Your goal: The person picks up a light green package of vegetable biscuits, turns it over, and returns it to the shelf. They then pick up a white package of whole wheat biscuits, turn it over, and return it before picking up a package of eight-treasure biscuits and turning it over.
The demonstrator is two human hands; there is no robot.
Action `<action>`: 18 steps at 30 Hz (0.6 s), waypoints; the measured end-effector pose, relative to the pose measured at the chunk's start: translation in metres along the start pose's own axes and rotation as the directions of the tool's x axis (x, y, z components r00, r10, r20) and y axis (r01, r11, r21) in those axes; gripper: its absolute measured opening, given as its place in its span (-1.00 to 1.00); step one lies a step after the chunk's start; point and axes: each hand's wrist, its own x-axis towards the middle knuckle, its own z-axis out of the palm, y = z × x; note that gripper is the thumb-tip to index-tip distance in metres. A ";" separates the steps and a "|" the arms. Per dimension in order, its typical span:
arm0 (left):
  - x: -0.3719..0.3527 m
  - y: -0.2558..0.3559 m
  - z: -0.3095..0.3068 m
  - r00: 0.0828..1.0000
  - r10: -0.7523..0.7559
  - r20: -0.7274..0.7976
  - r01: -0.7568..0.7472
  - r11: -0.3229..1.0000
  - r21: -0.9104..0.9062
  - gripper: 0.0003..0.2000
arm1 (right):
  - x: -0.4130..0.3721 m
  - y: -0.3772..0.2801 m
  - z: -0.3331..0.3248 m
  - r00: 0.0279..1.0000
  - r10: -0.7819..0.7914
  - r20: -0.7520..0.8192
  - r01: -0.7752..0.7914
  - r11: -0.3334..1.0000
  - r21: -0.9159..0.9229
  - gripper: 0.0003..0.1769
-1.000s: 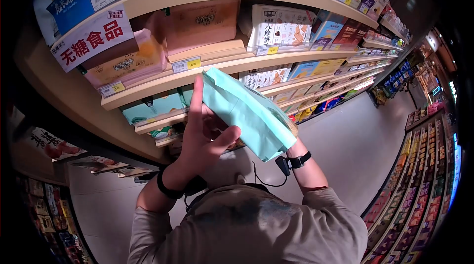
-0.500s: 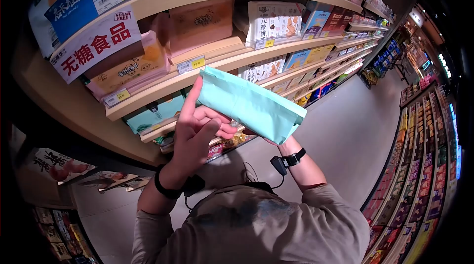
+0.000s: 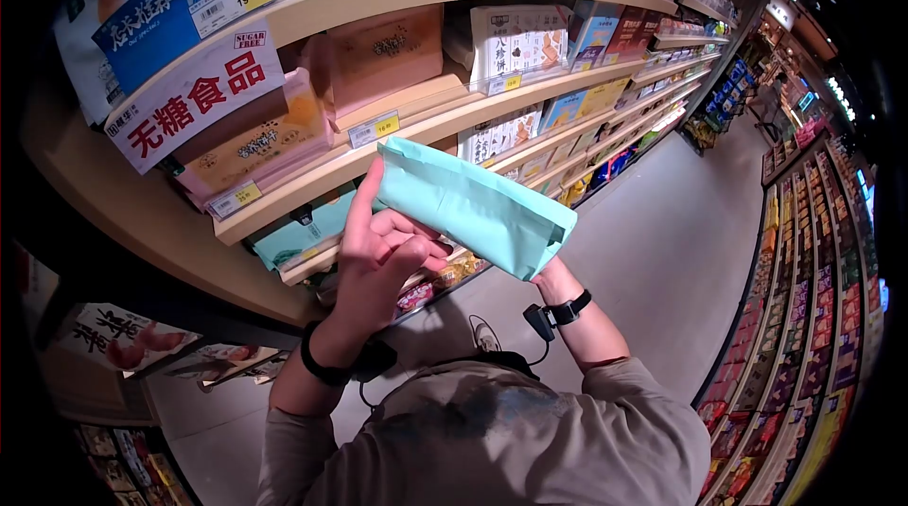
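A mint-green paper-like package (image 3: 473, 208), long and folded at its ends, is held in front of the shelves. My left hand (image 3: 383, 260) is at its left end, palm turned up. Its index finger stretches up along that end, while the other fingers bend loosely at the lower edge and the thumb stands apart. From below, my right hand (image 3: 541, 273) supports the package near its right end; most of this hand and its fingers are hidden behind it.
Curved wooden shelves (image 3: 426, 95) with price tags carry pink packs (image 3: 388, 57), white packs (image 3: 520, 38) and boxes. A white sign (image 3: 194, 95) with red lettering hangs at the left. Grey floor (image 3: 643, 213) separates these from another stocked shelf (image 3: 804, 317) at right.
The view has shifted slightly. The package has tipped a little and sits slightly lower at its left end, both hands staying at it. A shoe now shows below.
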 end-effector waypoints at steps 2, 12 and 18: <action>0.002 -0.002 -0.006 1.000 0.004 -0.011 -0.004 0.999 -0.044 -0.03 | -0.009 0.004 -0.010 0.996 -0.086 0.036 0.087 0.996 -0.026 -0.43; -0.006 -0.027 -0.037 0.934 -0.259 -0.245 0.188 0.942 -0.278 -0.19 | -0.013 -0.019 0.026 0.815 -0.579 0.010 0.568 0.796 -0.208 -0.10; -0.016 -0.054 -0.058 0.964 -0.197 -0.180 0.158 0.965 -0.210 -0.24 | -0.027 -0.055 0.080 0.593 -0.786 0.177 0.709 0.404 -0.578 0.17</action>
